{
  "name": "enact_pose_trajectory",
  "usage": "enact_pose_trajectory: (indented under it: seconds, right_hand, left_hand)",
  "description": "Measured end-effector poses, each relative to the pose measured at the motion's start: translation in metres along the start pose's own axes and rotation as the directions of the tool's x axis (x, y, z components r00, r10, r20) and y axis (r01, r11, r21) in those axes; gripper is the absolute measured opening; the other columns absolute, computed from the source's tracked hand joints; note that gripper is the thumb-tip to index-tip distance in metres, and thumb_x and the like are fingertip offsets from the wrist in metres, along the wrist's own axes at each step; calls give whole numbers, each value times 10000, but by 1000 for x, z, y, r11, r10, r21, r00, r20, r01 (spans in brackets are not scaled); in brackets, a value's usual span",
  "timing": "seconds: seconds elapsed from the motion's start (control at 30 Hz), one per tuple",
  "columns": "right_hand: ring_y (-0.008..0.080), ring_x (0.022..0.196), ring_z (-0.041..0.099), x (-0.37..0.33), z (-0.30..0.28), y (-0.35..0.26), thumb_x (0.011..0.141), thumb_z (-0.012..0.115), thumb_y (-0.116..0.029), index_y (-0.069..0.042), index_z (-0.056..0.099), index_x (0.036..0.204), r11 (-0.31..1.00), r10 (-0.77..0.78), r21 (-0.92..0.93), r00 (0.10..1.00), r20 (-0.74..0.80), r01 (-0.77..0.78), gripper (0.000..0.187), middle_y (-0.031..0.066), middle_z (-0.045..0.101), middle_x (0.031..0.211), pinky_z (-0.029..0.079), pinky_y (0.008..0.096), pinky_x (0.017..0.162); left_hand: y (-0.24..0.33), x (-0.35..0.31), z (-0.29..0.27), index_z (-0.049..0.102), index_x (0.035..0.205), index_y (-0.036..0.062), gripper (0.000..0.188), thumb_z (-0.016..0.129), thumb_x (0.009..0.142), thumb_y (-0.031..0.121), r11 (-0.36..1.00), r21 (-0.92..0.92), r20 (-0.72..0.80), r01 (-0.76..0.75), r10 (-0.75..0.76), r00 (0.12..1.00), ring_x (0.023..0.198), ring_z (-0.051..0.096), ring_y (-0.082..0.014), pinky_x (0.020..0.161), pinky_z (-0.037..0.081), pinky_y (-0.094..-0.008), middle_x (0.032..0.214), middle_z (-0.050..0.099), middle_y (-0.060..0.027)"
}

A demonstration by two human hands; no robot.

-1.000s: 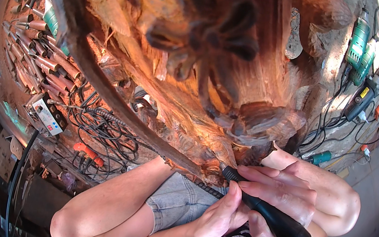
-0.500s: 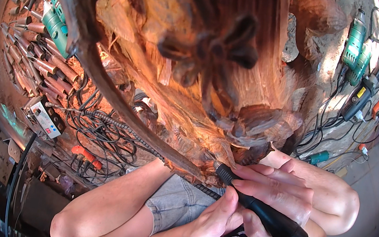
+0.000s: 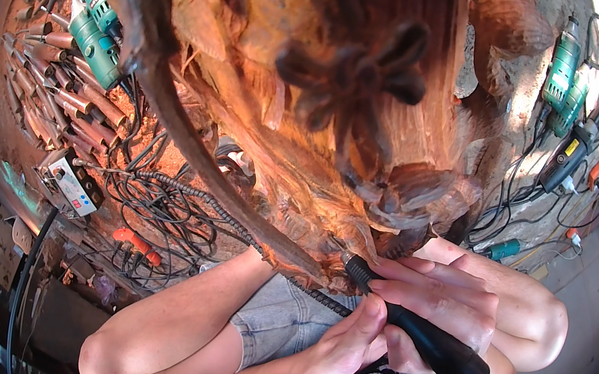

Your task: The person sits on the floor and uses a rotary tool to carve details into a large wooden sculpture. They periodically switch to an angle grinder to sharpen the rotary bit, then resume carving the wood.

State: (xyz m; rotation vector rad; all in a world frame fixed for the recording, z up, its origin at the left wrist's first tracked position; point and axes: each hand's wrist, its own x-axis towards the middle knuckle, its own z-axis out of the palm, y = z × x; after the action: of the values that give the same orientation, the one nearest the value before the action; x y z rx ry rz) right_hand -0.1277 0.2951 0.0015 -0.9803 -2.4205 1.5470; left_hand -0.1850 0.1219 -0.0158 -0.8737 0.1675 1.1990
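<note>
A large reddish-brown wood carving (image 3: 296,160), with a flower-like relief (image 3: 361,77), rises in front of my lap. My right hand (image 3: 444,303) wraps round a black rotary handpiece (image 3: 430,343), which lies slantwise with its metal collar toward the carving's lower edge. The collar's tip is at the wood, but its exact contact is hard to make out. Against the handpiece from the left, my left hand (image 3: 346,347) is closed, its thumb pressed along the front end. Its other fingers are mostly hidden beneath the tool.
At left lie several chisels (image 3: 71,97), green power tools (image 3: 93,47), a control box (image 3: 74,186), tangled cables (image 3: 151,204) and an orange connector (image 3: 138,245). More green tools (image 3: 563,67) and a black power tool (image 3: 571,158) lie at right. A curved wooden arm (image 3: 216,179) crosses before me.
The carving has shifted slightly to the right in view. The handpiece's front end and both hands have moved a little right with it; the grip looks the same.
</note>
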Motion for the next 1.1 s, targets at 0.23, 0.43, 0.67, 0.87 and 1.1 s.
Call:
enact_pose_trajectory:
  seconds: [0.23, 0.43, 0.67, 0.87, 1.1]
  right_hand:
    - [312, 787, 772, -5, 3, 3, 902, 746, -152, 180, 650, 909, 999, -30, 15, 998, -52, 31, 345, 264, 743, 821, 660, 453, 781]
    - [325, 723, 770, 6, -5, 9, 905, 735, -170, 186, 650, 854, 990, -141, 17, 990, 19, 141, 369, 281, 728, 768, 666, 464, 735]
    - [344, 700, 772, 2, -6, 11, 916, 714, -176, 184, 652, 822, 996, -84, 12, 996, -4, 84, 377, 275, 715, 715, 667, 459, 691]
    - [377, 774, 774, -14, 11, -1, 880, 699, -91, 193, 674, 880, 999, 33, 29, 985, -167, -29, 285, 269, 726, 762, 645, 492, 788]
    - [407, 821, 771, -5, -11, 0, 832, 709, -43, 181, 695, 905, 991, 108, 62, 982, 155, -119, 236, 271, 744, 840, 614, 534, 870]
  left_hand:
    - [1, 1, 3, 81, 1628, -13, 788, 323, 1108, 527, 998, 48, -55, 41, -38, 998, 1498, 347, -244, 1219, 316, -378, 1637, 292, -177]
    - [-2, 3, 9, 81, 1628, -11, 786, 310, 1107, 531, 994, 87, -100, 72, -64, 993, 1491, 360, -245, 1216, 322, -380, 1635, 298, -179]
    - [-3, 5, 9, 73, 1629, -5, 772, 289, 1110, 525, 983, 140, -134, 119, -101, 986, 1484, 375, -247, 1213, 334, -383, 1630, 307, -184]
    - [-4, 4, 4, 39, 1632, 14, 749, 268, 1117, 507, 984, 127, -72, 128, -119, 990, 1481, 387, -251, 1199, 367, -384, 1617, 321, -192]
    - [-5, 9, 6, 23, 1635, 24, 747, 268, 1118, 505, 985, 142, -71, 103, -94, 993, 1476, 399, -253, 1186, 389, -377, 1600, 336, -197]
